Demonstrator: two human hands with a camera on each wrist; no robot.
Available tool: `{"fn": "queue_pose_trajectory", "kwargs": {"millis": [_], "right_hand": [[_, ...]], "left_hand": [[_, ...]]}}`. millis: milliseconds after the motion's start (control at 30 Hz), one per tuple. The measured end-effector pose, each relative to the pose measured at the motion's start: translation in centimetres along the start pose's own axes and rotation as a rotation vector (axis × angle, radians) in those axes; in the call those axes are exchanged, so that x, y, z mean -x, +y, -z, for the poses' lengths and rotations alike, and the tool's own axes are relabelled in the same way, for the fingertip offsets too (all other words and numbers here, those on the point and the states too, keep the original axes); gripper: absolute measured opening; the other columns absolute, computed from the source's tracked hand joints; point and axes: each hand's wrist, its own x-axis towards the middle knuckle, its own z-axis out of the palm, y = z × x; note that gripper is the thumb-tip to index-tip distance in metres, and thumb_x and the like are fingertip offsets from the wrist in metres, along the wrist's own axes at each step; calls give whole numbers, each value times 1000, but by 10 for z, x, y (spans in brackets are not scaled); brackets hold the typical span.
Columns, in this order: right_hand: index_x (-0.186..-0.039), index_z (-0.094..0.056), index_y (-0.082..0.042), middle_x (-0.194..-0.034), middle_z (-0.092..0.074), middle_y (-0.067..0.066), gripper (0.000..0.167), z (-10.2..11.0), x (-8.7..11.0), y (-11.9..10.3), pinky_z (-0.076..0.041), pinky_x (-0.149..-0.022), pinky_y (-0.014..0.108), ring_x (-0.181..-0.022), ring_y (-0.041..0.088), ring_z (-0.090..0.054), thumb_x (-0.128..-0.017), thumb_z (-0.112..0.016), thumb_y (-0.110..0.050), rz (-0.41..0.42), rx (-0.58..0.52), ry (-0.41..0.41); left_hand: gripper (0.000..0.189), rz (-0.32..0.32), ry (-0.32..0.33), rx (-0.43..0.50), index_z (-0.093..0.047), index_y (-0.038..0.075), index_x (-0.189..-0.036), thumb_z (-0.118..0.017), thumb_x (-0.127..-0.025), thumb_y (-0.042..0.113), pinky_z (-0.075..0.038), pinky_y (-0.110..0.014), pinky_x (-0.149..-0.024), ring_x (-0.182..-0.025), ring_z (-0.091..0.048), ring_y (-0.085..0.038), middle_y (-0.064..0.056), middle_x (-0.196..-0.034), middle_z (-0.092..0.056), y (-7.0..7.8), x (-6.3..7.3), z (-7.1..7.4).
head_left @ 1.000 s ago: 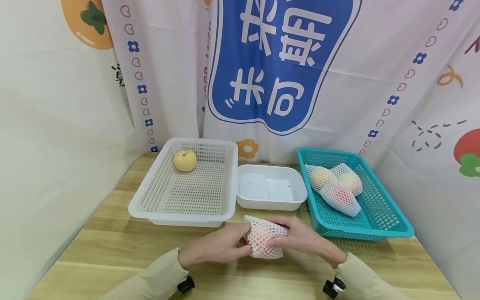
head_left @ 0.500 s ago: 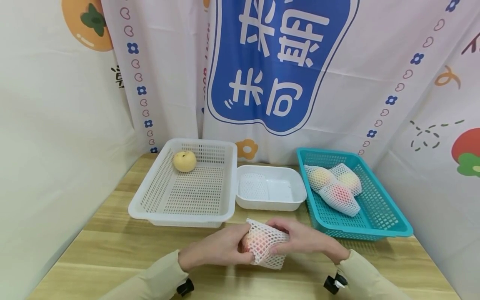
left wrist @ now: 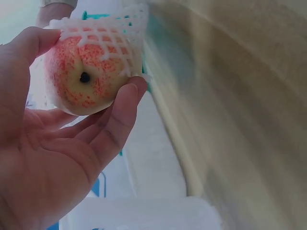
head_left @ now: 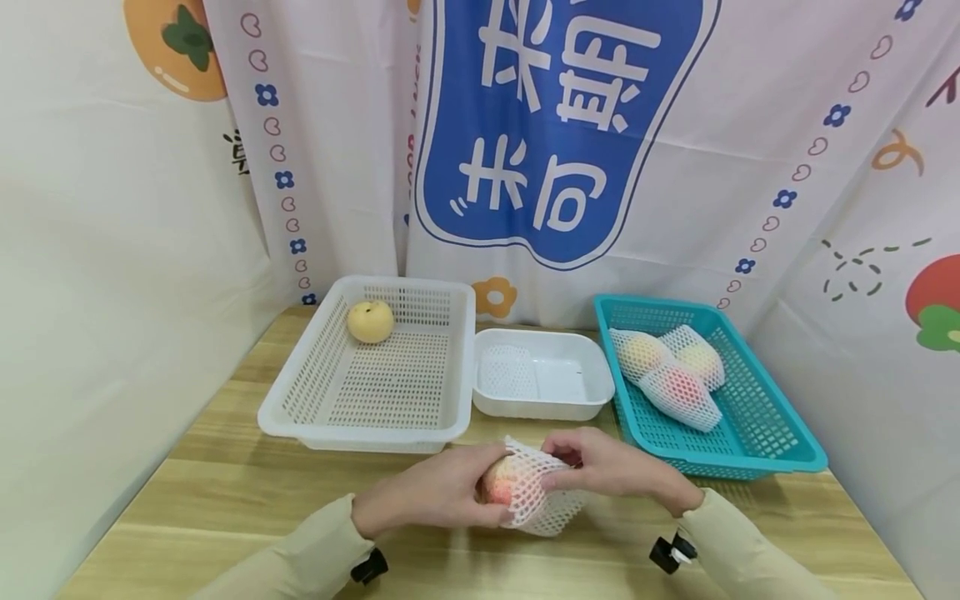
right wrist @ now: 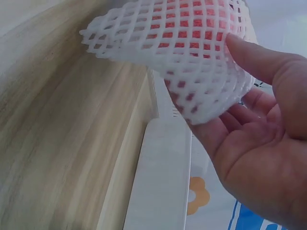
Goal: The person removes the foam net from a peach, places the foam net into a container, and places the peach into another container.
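Between both hands is a red-and-yellow peach (left wrist: 79, 91), partly inside a white foam net sleeve (head_left: 542, 504). My left hand (head_left: 435, 490) grips the peach's left end, thumb and fingers around it; the bare end with its dark stem pit faces the left wrist camera. From the other side, my right hand (head_left: 617, 468) pinches the sleeve over the peach, thumb on the mesh in the right wrist view. A loose, flattened end of the netting (right wrist: 110, 36) sticks out past the fruit. The peach is held over the wooden table (head_left: 277, 517).
Behind the hands, a white basket (head_left: 273, 417) at left holds one yellow fruit (head_left: 371, 322). In the middle, a small white tray (head_left: 573, 410) contains flat foam nets (head_left: 506, 372). A teal basket (head_left: 780, 462) at right holds three netted fruits (head_left: 681, 393). A printed curtain hangs behind.
A second ago the sleeve covered most of the peach. It now sits further right and tilted, with the peach's left end bare. Both hands have shifted slightly; the baskets stay put.
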Motion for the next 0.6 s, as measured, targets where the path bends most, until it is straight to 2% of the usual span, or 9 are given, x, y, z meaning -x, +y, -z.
{"fn": "queue_pose_trajectory", "kwargs": {"millis": [167,333,467,600], "right_hand": [[-95,-62,-22,-74,-51,-13,14,4,3,-2,-38,-56,15,-64,-2,-44,-94,-66,-35,0,6,-5],[-94,-63,-21,-75,-52,-13,12,4,3,0,-40,-57,15,-66,-2,-46,-96,-64,-32,28,21,-9],[-92,-65,-18,-77,-55,-11,13,5,3,3,-44,-59,18,-69,1,-49,-97,-62,-30,50,37,-14],[-89,-65,-17,-74,-53,-11,14,7,3,4,-41,-57,17,-66,1,-48,-96,-63,-29,53,47,-25]], "left_hand": [[54,-22,7,71,-51,23,-128,-74,-82,37,-53,-18,-73,-88,-58,0,10,-105,-60,3,0,10],[63,20,12,70,-47,23,-138,-73,-83,39,-53,-19,-79,-94,-59,0,9,-114,-61,5,3,20],[62,45,12,105,-47,23,-137,-73,-84,40,-55,-20,-79,-95,-61,-1,9,-115,-61,9,5,28],[58,49,16,115,-48,24,-134,-74,-84,42,-55,-22,-79,-94,-61,-1,10,-113,-61,13,5,38]]}}
